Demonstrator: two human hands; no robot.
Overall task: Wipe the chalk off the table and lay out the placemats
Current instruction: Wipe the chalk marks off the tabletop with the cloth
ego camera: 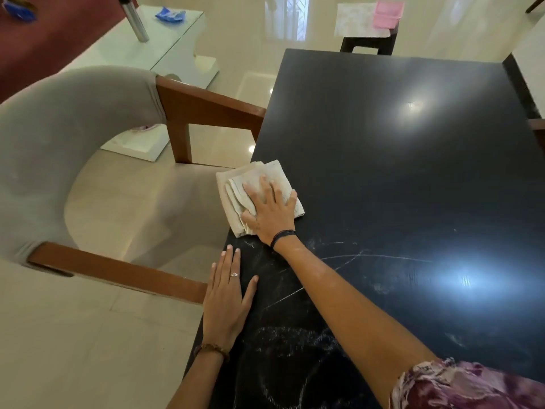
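Cloth (259, 196) lies pressed under my flat right hand (272, 215) at the table (398, 160) edge; left hand (225, 302) rests open beside chalk marks (295, 335) (fingers straight).

Right hand (269, 209) lies flat, fingers spread, arm stretched far forward; left hand (227, 299) rests flat too (a ring on one finger)

Dark table (398, 160) (chalk-streaked (295, 335)) bears folded cloth (236, 190).
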